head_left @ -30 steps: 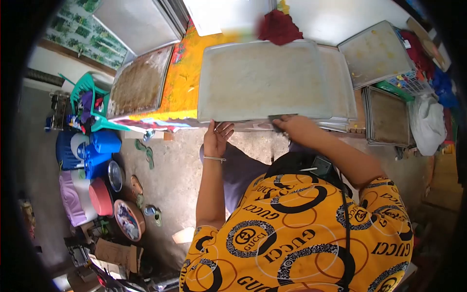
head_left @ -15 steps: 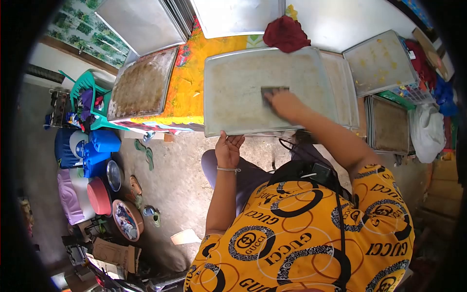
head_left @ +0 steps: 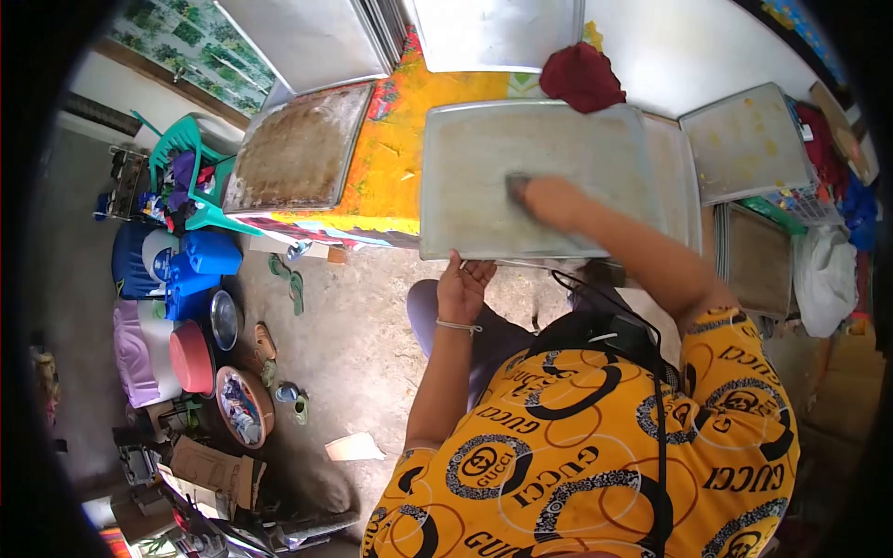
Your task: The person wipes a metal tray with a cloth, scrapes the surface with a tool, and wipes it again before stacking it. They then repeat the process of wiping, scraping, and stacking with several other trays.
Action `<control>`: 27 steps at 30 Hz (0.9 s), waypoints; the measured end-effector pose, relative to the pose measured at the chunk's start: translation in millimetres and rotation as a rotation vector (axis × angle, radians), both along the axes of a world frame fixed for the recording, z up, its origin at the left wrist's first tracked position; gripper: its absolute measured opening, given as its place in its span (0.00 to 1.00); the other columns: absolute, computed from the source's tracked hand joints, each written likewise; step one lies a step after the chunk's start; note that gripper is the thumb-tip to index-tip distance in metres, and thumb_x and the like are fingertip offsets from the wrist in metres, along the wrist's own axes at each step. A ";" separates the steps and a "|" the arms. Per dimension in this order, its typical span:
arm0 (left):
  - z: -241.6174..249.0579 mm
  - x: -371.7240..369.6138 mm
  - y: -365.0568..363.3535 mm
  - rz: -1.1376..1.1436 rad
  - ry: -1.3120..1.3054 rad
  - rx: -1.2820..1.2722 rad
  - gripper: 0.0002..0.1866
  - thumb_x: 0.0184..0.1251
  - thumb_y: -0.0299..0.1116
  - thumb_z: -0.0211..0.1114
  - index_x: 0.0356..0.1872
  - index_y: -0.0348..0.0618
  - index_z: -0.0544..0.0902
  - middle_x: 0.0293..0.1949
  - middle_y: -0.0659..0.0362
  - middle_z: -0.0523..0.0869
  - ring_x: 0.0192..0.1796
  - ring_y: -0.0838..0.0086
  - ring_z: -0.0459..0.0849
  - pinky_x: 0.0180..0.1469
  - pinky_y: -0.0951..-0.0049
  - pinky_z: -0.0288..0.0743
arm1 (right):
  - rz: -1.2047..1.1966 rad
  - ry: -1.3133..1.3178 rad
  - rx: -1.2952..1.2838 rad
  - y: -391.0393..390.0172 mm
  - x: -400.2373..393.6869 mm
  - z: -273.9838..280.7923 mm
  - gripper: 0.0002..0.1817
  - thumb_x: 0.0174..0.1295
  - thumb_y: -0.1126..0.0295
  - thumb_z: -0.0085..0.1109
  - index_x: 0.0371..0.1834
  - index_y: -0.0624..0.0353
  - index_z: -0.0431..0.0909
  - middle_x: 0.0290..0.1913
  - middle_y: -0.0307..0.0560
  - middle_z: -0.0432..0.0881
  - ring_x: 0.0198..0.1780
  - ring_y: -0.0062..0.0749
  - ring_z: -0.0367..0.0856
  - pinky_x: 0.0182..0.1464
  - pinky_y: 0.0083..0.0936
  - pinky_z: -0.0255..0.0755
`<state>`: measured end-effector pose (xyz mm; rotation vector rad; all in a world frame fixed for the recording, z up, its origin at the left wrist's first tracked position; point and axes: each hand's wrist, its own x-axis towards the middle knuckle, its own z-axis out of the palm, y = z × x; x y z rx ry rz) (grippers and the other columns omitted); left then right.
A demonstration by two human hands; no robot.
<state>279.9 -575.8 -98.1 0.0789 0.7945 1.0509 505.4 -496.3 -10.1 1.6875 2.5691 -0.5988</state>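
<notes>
A large grey metal baking tray (head_left: 484, 149) lies flat at the near side of the table, on top of other trays. At its front edge, my left hand (head_left: 462, 296) grips the rim, palm up, with the thumb at the edge and the fingers partly underneath. My right hand (head_left: 552, 201) is closed on a dark flat pad (head_left: 517, 189) pressed to the middle of the tray's surface. Motion smears this hand and the pad. A dark red cloth (head_left: 583, 76) rests at the tray's far edge.
A brown-stained tray (head_left: 298, 149) lies to the left on the yellow tablecloth (head_left: 400, 153). Pale trays (head_left: 316, 42) stand at the back. On the right are a spotted tray (head_left: 744, 144) and a white bag (head_left: 825, 279). Blue containers (head_left: 200, 265) and basins stand on the floor.
The view has shifted, so the scene sits further right. My right hand has moved the pad slightly left across the tray. My left hand stays at the front rim.
</notes>
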 end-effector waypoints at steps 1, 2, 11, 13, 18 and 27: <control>1.2 0.7 3.6 0.013 -0.017 0.032 0.21 0.74 0.49 0.46 0.55 0.42 0.70 0.47 0.49 0.80 0.50 0.58 0.79 0.55 0.57 0.71 | 0.143 0.080 0.013 -13.8 -14.6 -40.5 0.17 0.64 0.66 0.44 0.53 0.58 0.74 0.40 0.64 0.80 0.45 0.52 0.81 0.44 0.42 0.76; 1.4 3.2 3.3 0.022 -0.037 0.056 0.22 0.74 0.49 0.45 0.55 0.42 0.70 0.48 0.49 0.80 0.51 0.57 0.79 0.56 0.58 0.71 | 0.294 -0.103 -0.006 -49.3 -34.1 -12.0 0.19 0.63 0.68 0.44 0.56 0.56 0.73 0.48 0.62 0.79 0.50 0.49 0.79 0.49 0.39 0.75; 34.1 7.3 -28.2 -0.133 0.008 0.078 0.24 0.75 0.50 0.42 0.58 0.42 0.68 0.55 0.46 0.77 0.57 0.54 0.77 0.59 0.57 0.68 | 0.273 -0.089 0.090 -86.8 77.9 50.8 0.23 0.58 0.73 0.50 0.58 0.42 0.75 0.61 0.38 0.74 0.63 0.38 0.70 0.64 0.40 0.63; 32.6 8.4 -27.0 -0.131 0.012 0.075 0.23 0.75 0.48 0.41 0.57 0.41 0.68 0.54 0.46 0.78 0.56 0.54 0.77 0.59 0.57 0.69 | 0.291 -0.209 0.082 -110.9 113.2 50.9 0.25 0.57 0.74 0.50 0.59 0.39 0.74 0.64 0.33 0.72 0.68 0.35 0.65 0.70 0.43 0.56; 18.8 1.9 -15.1 -0.174 0.059 0.069 0.21 0.74 0.45 0.42 0.53 0.40 0.72 0.52 0.45 0.79 0.56 0.52 0.77 0.58 0.55 0.69 | 0.157 -0.339 -0.045 -149.7 175.7 51.1 0.30 0.54 0.76 0.53 0.61 0.33 0.72 0.67 0.27 0.67 0.72 0.33 0.57 0.75 0.45 0.44; 38.2 -17.3 -12.0 0.138 0.294 0.124 0.26 0.74 0.50 0.40 0.62 0.43 0.64 0.57 0.47 0.74 0.53 0.53 0.78 0.53 0.58 0.73 | 0.366 -0.246 -0.042 -103.5 155.7 25.3 0.29 0.57 0.73 0.47 0.63 0.31 0.69 0.70 0.25 0.64 0.74 0.34 0.54 0.74 0.51 0.43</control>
